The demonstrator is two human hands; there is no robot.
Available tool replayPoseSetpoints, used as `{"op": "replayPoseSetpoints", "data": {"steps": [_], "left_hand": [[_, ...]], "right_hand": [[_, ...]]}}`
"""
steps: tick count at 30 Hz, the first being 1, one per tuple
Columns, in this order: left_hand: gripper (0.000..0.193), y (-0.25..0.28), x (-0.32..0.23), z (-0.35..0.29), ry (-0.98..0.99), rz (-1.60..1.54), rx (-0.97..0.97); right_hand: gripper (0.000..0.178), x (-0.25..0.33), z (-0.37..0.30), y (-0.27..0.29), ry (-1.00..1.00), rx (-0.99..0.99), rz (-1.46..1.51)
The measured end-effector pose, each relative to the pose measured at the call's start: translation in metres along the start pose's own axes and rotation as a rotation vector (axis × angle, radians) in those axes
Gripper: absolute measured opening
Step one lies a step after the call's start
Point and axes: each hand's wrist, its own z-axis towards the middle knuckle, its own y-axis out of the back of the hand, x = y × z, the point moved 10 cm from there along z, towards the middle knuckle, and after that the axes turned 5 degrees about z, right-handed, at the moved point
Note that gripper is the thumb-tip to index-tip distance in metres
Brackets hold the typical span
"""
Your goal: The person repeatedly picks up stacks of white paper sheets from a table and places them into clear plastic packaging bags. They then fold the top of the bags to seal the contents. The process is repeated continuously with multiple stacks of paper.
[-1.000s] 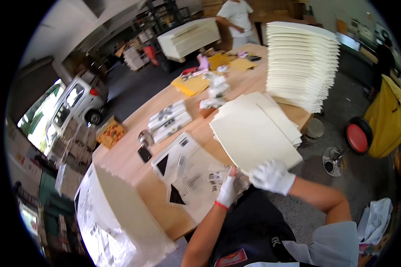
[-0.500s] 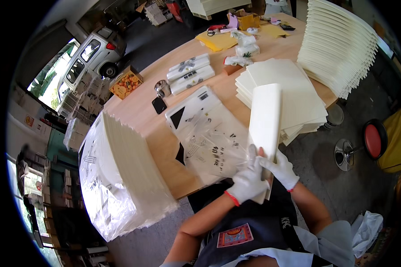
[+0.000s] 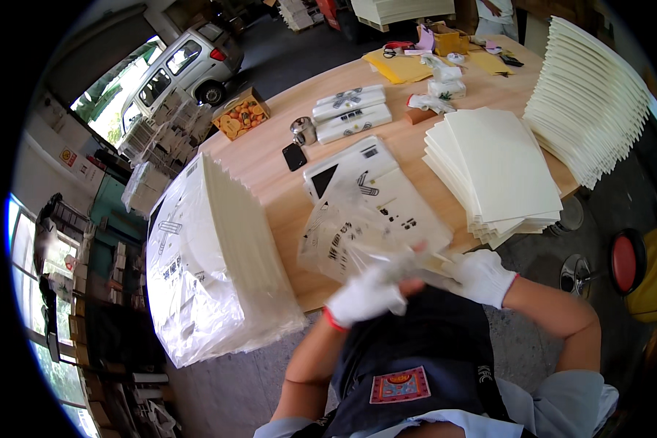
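Both my hands wear white gloves with red cuffs and work close together at the table's near edge. My left hand [image 3: 369,296], smeared by motion, seems closed on the mouth of a clear printed plastic bag [image 3: 339,237]. My right hand [image 3: 483,277] is closed beside it, at a pale strip [image 3: 438,264] that looks like a cream sheet's edge; glove and bag partly hide it. Under the lifted bag lies a pile of flat printed bags [image 3: 394,186]. A fanned pile of cream sheets [image 3: 504,168] sits to the right.
A tall bagged stack of sheets [image 3: 197,292] stands left; another curved stack [image 3: 584,102] rises far right. On the table [image 3: 270,212] lie a phone [image 3: 294,156], metal cup [image 3: 303,131], rolled bags [image 3: 354,124], orange-patterned box [image 3: 241,117]. A stool [image 3: 624,263] stands right.
The long folded cream sheet that stood upright in my hands no longer shows upright. My hands have moved apart, the left one leftward, and the bag has lifted and bunched. The view has shifted.
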Motion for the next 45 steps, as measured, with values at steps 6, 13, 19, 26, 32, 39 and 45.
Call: {"op": "replayPoseSetpoints", "data": {"steps": [6,13,19,26,32,39,45], "left_hand": [[0.035,-0.060,0.030,-0.051,-0.458,0.309,-0.443],[0.046,-0.055,-0.040,0.021,-0.366,0.338,-0.373],[0.032,-0.027,0.079,0.011,-0.017,0.146,-0.469],[0.014,-0.086,0.061,-0.060,-0.353,0.556,-0.531],[0.014,-0.035,0.202,-0.165,0.315,0.419,-0.996],[0.007,-0.105,0.142,-0.207,0.250,-0.229,-0.406],[0.019,-0.043,0.163,-0.152,0.319,0.009,-0.772]], "right_hand": [[0.029,-0.056,0.033,-0.099,-0.255,0.152,1.354],[0.028,-0.028,0.093,-0.126,-0.088,-0.184,0.611],[0.033,0.055,0.018,-0.049,0.072,-0.383,0.184],[0.030,-0.034,-0.008,-0.084,-0.400,-0.250,0.053],[0.019,-0.008,-0.026,-0.093,-0.182,-0.110,-0.057],[0.039,0.034,-0.118,-0.158,-0.109,0.479,0.158],[0.026,0.019,-0.041,-0.091,-0.021,-0.056,-0.011]]}}
